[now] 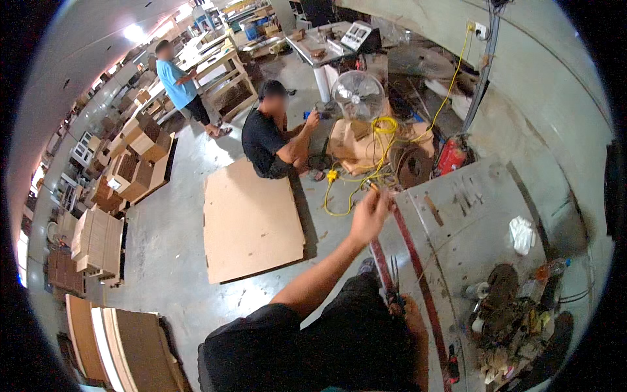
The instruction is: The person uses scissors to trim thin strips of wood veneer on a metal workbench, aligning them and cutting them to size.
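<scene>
My left hand [371, 214] reaches forward with its fingers pinched together. A small orange-tipped thing [373, 186] shows at the fingertips, too small to name. Close to my body, my right hand [413, 315] is closed around a dark tool with two thin prongs [394, 274], whose kind I cannot make out. Long dark-red strips [418, 261] run beside both hands, along the near edge of a grey worn surface [450, 228]. Just past my left hand lie yellow cable coils [384, 127] and a yellow connector [332, 176].
A person in black [264, 134] squats ahead beside a flat cardboard sheet [251, 219]. Another person in blue [176, 81] stands farther back. A fan [358, 95], a red machine [450, 157] and a littered heap [513, 333] are around; stacked boards [130, 340] lean at lower left.
</scene>
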Tool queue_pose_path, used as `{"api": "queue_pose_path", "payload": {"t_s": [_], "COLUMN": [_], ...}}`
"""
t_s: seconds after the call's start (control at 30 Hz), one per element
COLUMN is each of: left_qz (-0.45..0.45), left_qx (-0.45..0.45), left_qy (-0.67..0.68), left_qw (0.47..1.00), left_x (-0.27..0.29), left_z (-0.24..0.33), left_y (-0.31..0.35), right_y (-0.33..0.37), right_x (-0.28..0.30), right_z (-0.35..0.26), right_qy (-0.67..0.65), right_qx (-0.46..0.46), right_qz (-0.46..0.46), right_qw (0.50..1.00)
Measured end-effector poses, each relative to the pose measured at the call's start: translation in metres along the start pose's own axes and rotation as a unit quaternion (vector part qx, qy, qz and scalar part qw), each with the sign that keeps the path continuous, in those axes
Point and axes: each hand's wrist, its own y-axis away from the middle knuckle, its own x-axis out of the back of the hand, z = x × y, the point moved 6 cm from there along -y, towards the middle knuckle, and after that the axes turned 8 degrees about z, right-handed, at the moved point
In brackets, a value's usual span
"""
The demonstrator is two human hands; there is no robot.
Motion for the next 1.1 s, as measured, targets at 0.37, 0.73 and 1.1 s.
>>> {"api": "queue_pose_path", "payload": {"t_s": [0.37, 0.73, 1.1], "left_qz": [-0.241, -0.34, -0.368], "left_qx": [0.027, 0.048, 0.105], "left_qy": [-0.313, -0.287, -0.271], "left_qw": [0.918, 0.894, 0.883], "left_x": [-0.029, -0.067, -0.117], "left_z": [-0.094, -0.102, -0.14], "left_y": [0.116, 0.124, 0.134], "right_y": [0.031, 0.049, 0.045], "right_x": [0.006, 0.085, 0.097], "right_z": [-0.054, 0.034, 0.069], "right_qy": [-0.018, 0.066, 0.031], "right_qx": [0.058, -0.065, -0.042], "right_qz": [0.216, 0.405, 0.41], "right_qw": [0.974, 0.91, 0.911]}}
